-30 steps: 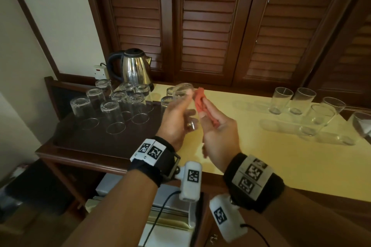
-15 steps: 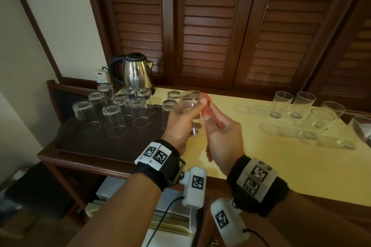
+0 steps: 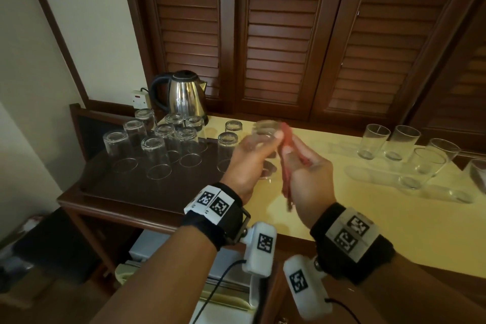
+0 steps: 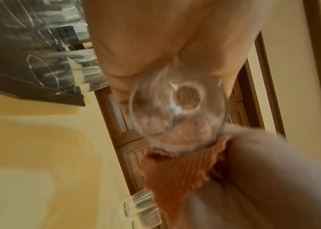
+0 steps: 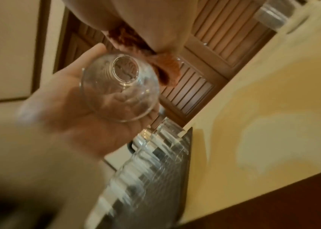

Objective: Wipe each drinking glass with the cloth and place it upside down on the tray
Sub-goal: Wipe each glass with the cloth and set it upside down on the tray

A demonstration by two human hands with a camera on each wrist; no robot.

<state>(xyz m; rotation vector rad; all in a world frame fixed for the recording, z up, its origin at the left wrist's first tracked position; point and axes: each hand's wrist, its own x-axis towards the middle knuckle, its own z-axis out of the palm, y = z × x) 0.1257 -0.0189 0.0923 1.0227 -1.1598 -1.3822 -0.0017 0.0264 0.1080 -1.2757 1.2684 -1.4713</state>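
Note:
My left hand (image 3: pixel 252 150) grips a clear drinking glass (image 3: pixel 265 134) upside down, mouth toward the wrist cameras, above the right edge of the dark tray (image 3: pixel 126 187). The same glass (image 4: pixel 177 114) fills the left wrist view, and the glass (image 5: pixel 120 89) lies in my left palm in the right wrist view. My right hand (image 3: pixel 299 166) pinches a red cloth (image 3: pixel 285 150) against the glass's right side; the cloth (image 4: pixel 177 175) hangs down past my wrist. Several glasses (image 3: pixel 155 155) stand upside down on the tray. Several upright glasses (image 3: pixel 373 139) wait at the right on the yellow counter (image 3: pixel 368 218).
A steel kettle (image 3: pixel 184 95) stands behind the tray beside a wall socket (image 3: pixel 139 98). Louvred wooden doors (image 3: pixel 289 34) close off the back. A tray-side glass (image 3: pixel 227 150) stands close to my left hand. The counter's front edge runs just under my wrists.
Both hands have sunk a little and drifted toward the tray with the glass. The cloth has slid from the glass's top down along its right side.

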